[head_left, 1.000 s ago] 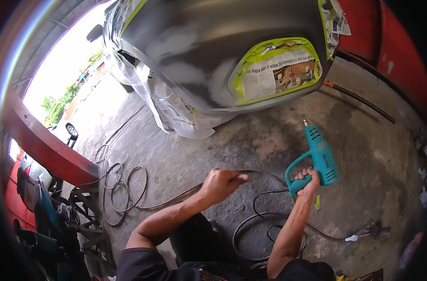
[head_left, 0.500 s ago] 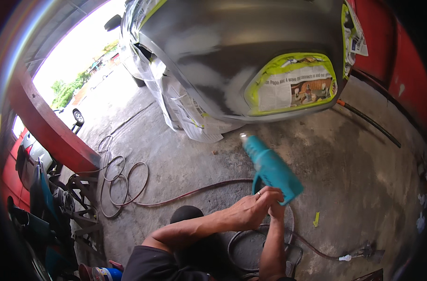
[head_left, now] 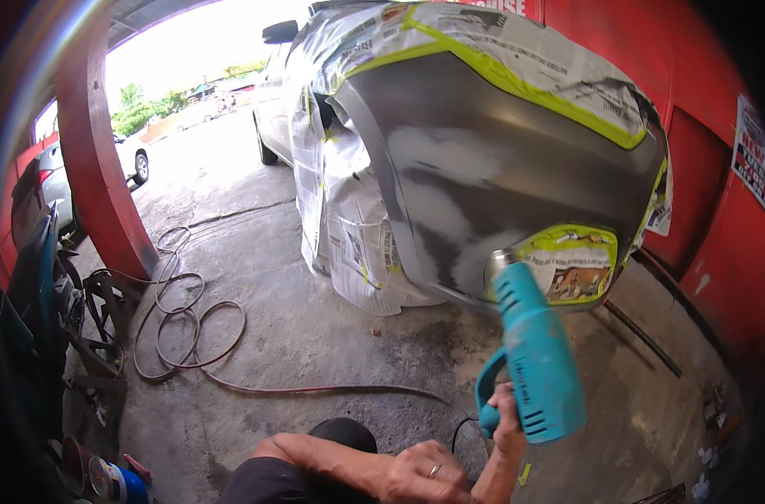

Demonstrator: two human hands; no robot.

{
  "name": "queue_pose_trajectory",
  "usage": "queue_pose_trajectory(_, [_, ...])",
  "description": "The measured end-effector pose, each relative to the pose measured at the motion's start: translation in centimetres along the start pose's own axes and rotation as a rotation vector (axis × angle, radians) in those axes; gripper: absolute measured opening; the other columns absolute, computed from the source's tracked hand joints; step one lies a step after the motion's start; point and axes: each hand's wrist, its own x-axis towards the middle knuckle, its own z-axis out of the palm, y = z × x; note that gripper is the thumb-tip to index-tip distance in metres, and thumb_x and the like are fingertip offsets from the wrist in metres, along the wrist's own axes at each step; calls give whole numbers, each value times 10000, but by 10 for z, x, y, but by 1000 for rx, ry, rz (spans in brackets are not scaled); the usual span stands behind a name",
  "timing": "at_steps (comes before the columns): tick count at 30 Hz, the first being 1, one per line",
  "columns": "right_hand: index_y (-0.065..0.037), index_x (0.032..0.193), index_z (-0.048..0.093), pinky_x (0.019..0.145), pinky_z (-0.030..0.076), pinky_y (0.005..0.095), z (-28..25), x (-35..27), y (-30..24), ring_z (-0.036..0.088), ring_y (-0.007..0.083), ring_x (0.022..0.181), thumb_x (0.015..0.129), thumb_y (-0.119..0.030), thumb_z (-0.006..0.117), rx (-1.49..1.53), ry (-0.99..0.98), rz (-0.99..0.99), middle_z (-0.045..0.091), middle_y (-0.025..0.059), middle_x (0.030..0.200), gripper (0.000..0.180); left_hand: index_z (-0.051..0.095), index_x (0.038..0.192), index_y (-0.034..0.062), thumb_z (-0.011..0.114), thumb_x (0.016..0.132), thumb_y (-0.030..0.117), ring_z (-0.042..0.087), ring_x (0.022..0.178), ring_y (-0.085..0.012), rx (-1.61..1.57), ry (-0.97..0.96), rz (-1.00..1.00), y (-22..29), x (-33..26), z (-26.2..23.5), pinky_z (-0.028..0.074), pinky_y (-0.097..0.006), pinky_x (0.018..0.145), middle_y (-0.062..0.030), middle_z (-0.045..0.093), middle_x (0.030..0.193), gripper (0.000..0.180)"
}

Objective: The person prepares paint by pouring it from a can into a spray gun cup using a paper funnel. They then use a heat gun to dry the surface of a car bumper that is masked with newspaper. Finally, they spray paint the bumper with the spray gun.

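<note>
A teal heat gun (head_left: 540,361) with a metal nozzle is held up in front of me, its nozzle pointing forward toward the car panel. My right hand (head_left: 507,417) is wrapped round its handle. My left hand (head_left: 424,473), with a ring on one finger, is beside my right forearm; blur and the lower picture edge hide its fingertips. Ahead is a dark grey car panel (head_left: 483,202) with pale, smoothed patches. Lime-green tape and newspaper mask its surround and the rounded opening (head_left: 571,269) low on its right. In the picture the nozzle overlaps that opening's left edge.
A thin hose (head_left: 315,389) lies in loops on the concrete floor at left. A red pillar (head_left: 105,168) and stacked parts (head_left: 38,277) stand there. Near my left are cans (head_left: 118,483). A red wall (head_left: 702,168) and a dark rod (head_left: 643,338) are at right.
The heat gun has risen and swung right, nozzle now more upward. My left hand has come away from the handle, down beside my right forearm. My view has tilted up.
</note>
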Motion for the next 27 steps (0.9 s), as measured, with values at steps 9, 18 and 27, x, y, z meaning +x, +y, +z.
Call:
queue_pose_trajectory(9, [12, 960, 629, 716, 521, 296, 37, 64, -10, 594, 142, 773, 913, -61, 638, -74, -82, -136, 652, 49, 890, 87, 669, 859, 43, 663, 844, 280, 637, 683, -293, 174, -582, -635, 13, -17, -11, 491, -361, 580, -127, 641, 757, 238])
queue_pose_trajectory(18, [44, 1028, 593, 801, 538, 342, 106, 105, -81, 632, 202, 907, 812, -34, 737, -146, -283, -439, 651, 119, 994, 271, 683, 900, 60, 652, 858, 302, 650, 720, -297, 209, -706, -740, 10, -38, -32, 499, -356, 594, -141, 664, 817, 248])
queue_pose_trajectory(27, [21, 922, 634, 686, 511, 331, 87, 101, -52, 632, 181, 780, 836, -113, 717, 3, -226, -290, 661, 71, 859, 180, 554, 1157, -3, 659, 861, 294, 657, 828, -305, 372, -741, -553, 15, -29, -36, 524, -381, 703, -159, 655, 896, 432])
